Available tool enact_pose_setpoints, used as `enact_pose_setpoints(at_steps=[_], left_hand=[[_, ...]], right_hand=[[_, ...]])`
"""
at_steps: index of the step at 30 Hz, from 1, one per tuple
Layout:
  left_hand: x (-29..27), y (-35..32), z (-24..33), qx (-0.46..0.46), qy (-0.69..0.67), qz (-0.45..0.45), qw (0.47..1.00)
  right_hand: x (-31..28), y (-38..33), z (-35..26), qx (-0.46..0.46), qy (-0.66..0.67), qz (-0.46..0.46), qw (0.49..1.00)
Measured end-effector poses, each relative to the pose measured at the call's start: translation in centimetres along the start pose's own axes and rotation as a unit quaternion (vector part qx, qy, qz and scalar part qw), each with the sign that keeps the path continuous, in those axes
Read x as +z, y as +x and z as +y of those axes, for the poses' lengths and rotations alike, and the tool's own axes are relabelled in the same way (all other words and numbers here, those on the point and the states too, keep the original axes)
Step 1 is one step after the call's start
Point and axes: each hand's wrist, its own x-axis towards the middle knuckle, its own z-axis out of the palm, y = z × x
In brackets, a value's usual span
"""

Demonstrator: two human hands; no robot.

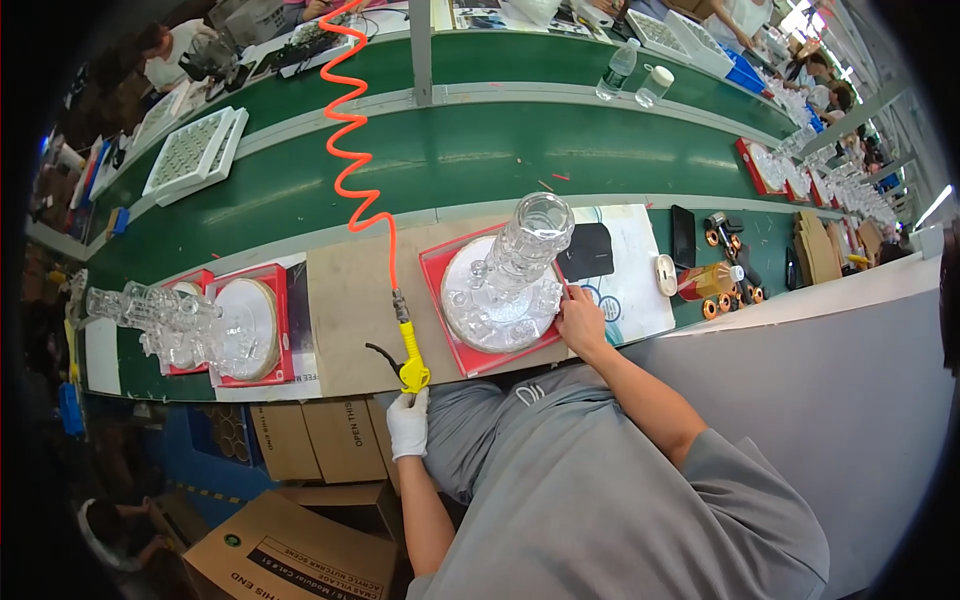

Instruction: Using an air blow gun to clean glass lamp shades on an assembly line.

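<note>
The clear plastic tower-shaped model (pixel 525 246), long axis toward one o'clock, lies at ten o'clock from the nearer bare right hand (pixel 583 325), whose finger closure I cannot tell, while the white-gloved left hand (pixel 408 426) clasps a yellow plastic air gun (pixel 412 373).

The upper edge cut off the orange coiled hose (pixel 358 155), the lower edge the cardboard box (pixel 290 545) at near left. The reddish item (pixel 566 291) at the right hand (pixel 582 322) was too small to identify.
</note>
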Motion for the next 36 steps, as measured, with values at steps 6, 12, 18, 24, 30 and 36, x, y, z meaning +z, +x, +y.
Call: enact_pose_setpoints(at_steps=[6,12,18,24,30,36], left_hand=[[-0.3,-0.6,0.9,-0.013,0.029,-0.002,0.999],[-0.6,-0.7,-0.2,-0.004,0.005,0.001,1.000],[-0.3,-0.4,0.6,-0.005,0.011,0.000,1.000],[-0.1,-0.1,0.7,-0.033,0.021,-0.009,0.999],[-0.1,-0.4,0.1,-0.027,-0.016,0.005,1.000],[0.2,-0.3,0.5,-0.037,-0.008,0.000,0.999]], right_hand=[[-1.7,-2.2,0.9,0.035,0.143,0.012,0.989],[-3.5,-2.4,2.9,0.126,0.237,-0.020,0.963],[-3.3,-2.0,5.4,0.138,0.312,0.034,0.940],[-3.2,-1.5,7.3,0.233,0.406,0.056,0.882],[-3.1,-2.3,9.0,0.238,0.329,-0.079,0.910],[-1.1,-3.7,9.8,0.140,0.382,-0.122,0.905]])
